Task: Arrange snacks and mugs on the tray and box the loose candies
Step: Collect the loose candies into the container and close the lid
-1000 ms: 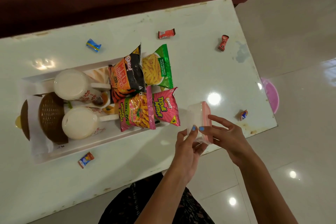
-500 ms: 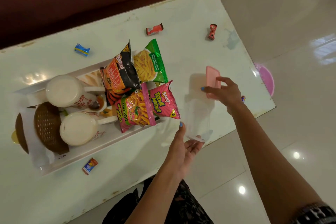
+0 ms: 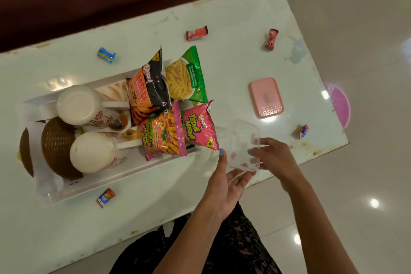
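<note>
White table (image 3: 233,55) carries everything; white rectangular tray (image 3: 115,176) sits on its left half, holding two white floral mugs (image 3: 80,104) (image 3: 93,153), a brown perforated bowl-like item (image 3: 56,147) and three snack packets: orange-black Bingo Mad Angles (image 3: 148,89), green packet (image 3: 185,78), pink Tedhe Medhe (image 3: 180,131), the last two overhanging the tray's right end. Pink lid (image 3: 266,97) lies flat toward the table's right edge, off its box. Clear plastic box (image 3: 243,145) is open, at the near edge just right of the tray, held between both hands: left hand (image 3: 224,184) palm-up under it with fingers loosely curled on the near-left side, right hand (image 3: 274,158) fingers pinching the right wall. Whether the box rests on the table or is lifted, cannot tell. Five loose candies on the table: blue (image 3: 106,54) near far edge, red (image 3: 196,33) far middle, red (image 3: 271,39) far right, one (image 3: 302,131) by right edge, one (image 3: 105,197) near edge in front of tray. Judgement: box is light, thin, rigid but slick, best held by the side walls; candies are tiny, crinkly, pinch by the wrapper body. Tray part looks done; boxing not yet started.
</note>
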A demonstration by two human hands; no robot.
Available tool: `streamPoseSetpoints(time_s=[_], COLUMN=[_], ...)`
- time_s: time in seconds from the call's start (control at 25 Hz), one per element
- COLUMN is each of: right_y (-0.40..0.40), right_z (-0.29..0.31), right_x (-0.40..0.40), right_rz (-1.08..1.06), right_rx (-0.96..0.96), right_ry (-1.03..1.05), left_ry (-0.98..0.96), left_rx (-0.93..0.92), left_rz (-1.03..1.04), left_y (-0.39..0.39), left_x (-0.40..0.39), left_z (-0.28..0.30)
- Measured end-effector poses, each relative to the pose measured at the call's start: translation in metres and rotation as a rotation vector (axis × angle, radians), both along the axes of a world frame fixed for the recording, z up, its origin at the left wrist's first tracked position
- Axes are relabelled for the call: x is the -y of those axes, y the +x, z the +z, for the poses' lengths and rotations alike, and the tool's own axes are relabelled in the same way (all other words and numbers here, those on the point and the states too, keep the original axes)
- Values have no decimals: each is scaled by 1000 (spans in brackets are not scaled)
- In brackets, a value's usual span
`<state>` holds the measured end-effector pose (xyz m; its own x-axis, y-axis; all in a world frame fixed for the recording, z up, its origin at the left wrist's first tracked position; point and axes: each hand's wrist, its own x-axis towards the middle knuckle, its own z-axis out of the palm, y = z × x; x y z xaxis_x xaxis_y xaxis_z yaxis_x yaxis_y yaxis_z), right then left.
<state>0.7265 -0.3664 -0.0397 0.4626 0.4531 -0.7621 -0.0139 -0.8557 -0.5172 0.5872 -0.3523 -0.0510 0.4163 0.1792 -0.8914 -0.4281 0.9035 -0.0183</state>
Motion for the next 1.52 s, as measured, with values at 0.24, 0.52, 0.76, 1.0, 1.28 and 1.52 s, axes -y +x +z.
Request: streamPoseSetpoints(time_s=[0.24,0.52,0.76,1.0,1.28,1.52], right_y=[8,106,120,71,15,5], right_z=[-6,-9,-35,-49,-44,-25], right_x=[-26,-24,13,27,31,24], right_rz=[133,249,279,376,752,552], right_rx=[247,500,503,514,437,211], right_ry=[140,69,-147,48,176,167], left_ry=[82,558,544,704,887,824], left_rx=[-275,-1272,-1766,-1815,-1655,-1107], left_rz=[-50,-136,-481,-735,-754,-394], left_y=[10,-77,-194,-190,-130,5], left_x=[10,33,20,4,35,63], left_z=[-9,-15,-43,-47,-44,-11])
